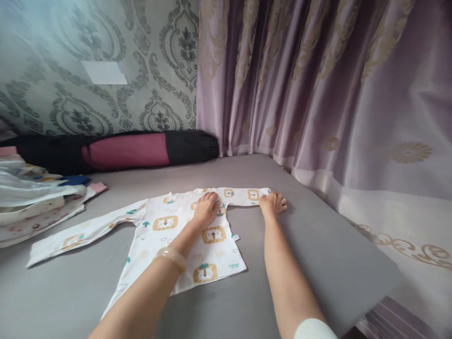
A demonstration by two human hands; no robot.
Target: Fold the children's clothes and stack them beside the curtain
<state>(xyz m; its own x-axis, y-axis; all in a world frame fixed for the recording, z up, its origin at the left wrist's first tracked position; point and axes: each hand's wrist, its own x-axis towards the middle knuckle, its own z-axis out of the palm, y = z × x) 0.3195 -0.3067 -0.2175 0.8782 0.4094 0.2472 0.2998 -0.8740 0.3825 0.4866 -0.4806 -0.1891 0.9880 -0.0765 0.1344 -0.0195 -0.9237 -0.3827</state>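
Reaching forward, the left hand point(207, 207) lay open on the shirt point(164, 235), and the right hand point(274, 203) touched its cuff point(264, 191), grip unclear.

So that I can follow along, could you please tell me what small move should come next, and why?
Perhaps the right hand should fold the outstretched sleeve inward over the white shirt: that hand is at the cuff, the sleeve lies fairly flat and straight, and the left hand rests near its shoulder end.
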